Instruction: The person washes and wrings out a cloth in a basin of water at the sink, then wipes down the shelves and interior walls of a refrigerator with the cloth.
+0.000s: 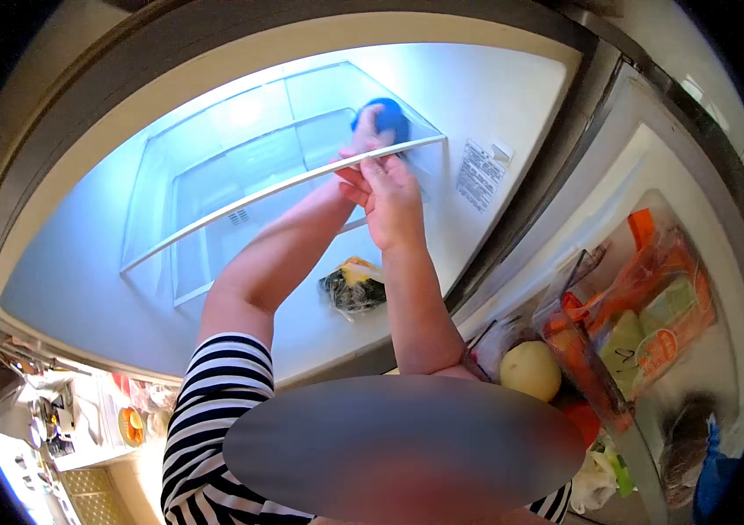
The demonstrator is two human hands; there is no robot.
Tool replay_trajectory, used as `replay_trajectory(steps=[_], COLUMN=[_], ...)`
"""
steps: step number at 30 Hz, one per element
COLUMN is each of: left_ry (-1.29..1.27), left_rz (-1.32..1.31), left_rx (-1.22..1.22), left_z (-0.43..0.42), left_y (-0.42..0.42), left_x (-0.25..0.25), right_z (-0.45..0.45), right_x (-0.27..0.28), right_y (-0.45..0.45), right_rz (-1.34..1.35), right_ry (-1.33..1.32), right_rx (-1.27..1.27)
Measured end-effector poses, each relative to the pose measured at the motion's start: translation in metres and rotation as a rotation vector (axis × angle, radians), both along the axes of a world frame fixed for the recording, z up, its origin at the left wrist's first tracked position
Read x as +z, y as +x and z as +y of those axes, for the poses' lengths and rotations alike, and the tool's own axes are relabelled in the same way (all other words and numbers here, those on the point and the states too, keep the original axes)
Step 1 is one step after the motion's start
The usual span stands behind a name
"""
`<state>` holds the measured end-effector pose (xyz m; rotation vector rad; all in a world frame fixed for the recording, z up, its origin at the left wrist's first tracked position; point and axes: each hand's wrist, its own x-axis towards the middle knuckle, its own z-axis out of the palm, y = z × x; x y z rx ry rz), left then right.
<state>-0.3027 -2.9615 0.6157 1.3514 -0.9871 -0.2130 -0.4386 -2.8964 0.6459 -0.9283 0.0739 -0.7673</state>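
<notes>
My left hand (372, 127) reaches into the refrigerator, above the clear shelf (241, 179). Its fingers press on a bunched blue cloth (388, 121) near the shelf's right back corner. Motion blurs the cloth a little. At the shelf's white front edge, my right hand (389, 192) has its fingers and thumb pinched on the rim, close to the right end. Below the shelf, a plastic-wrapped bundle (354, 285), dark green and yellow, lies on the refrigerator floor beside my right forearm.
The refrigerator door (626, 166) stands open on the right, its bins holding orange packets (670, 324) and a round pale fruit or vegetable (529, 371). A printed label (480, 175) is on the inner wall. Kitchen shelving (96, 420) with several items shows at lower left.
</notes>
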Motion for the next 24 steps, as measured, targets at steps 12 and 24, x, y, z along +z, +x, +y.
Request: replay_trajectory(steps=[12,24], left_ry=[0.021,-0.084], left_rz=[0.696,0.231], left_rx=[-0.394,0.054], left_z=[0.185,0.295], left_y=[-0.077,-0.083], left_x=[-0.015,-0.074], right_z=[0.026,0.107], right_x=[-0.056,-0.147], right_y=[-0.046,-0.058], right_rz=[-0.122,0.385], right_ry=[-0.491,-0.308], right_rx=[-0.644,0.249])
